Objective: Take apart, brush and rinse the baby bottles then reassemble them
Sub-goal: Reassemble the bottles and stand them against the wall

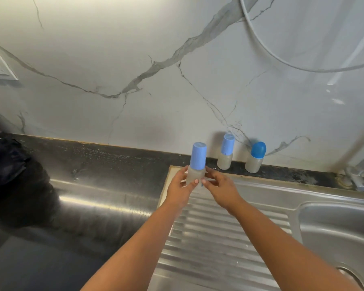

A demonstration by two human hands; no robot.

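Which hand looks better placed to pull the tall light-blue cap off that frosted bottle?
Probably the right hand: the left hand already wraps the frosted bottle body with thumb across its front, while the right's fingers only touch its side, just below the tall light-blue cap.

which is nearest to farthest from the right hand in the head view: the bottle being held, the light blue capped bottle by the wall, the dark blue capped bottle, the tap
From the right hand:
1. Held bottle, gripped by both hands over the drainboard's left end.
2. Light blue capped bottle, on the counter against the wall.
3. Dark blue capped bottle, just right of it.
4. Tap, far right.
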